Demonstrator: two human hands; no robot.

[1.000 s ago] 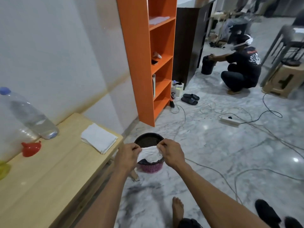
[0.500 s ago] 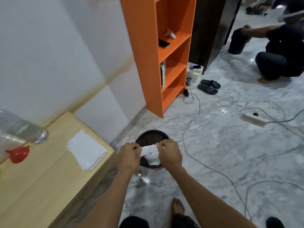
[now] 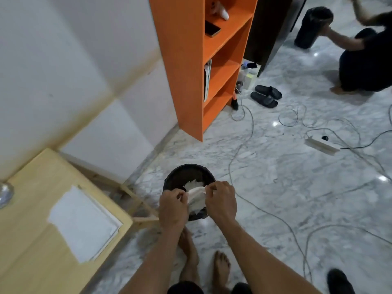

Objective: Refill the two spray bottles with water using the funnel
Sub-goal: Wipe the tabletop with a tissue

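Both of your hands are busy over the round black waste bin [image 3: 189, 177] on the grey marbled floor [image 3: 275, 187]: your left hand [image 3: 173, 205] and your right hand [image 3: 221, 200] each pinch one side of a crumpled white paper tissue [image 3: 196, 198], fingers curled round it, holding it just above the bin's mouth. That tissue looks light, soft and probably damp, so it should tear or sag if you pull the two sides apart; hold it by the bunched middle and let it drop straight down. None of the spray bottles or the funnel shows from the head camera now, so you cannot judge their grip from here. On the pale wooden table [image 3: 31, 262] at the near left lies a flat folded white cloth [image 3: 82, 223], and at the table's far left edge a rounded clear plastic shape [image 3: 5, 193] shows, possibly a water bottle; it is too cropped to tell.
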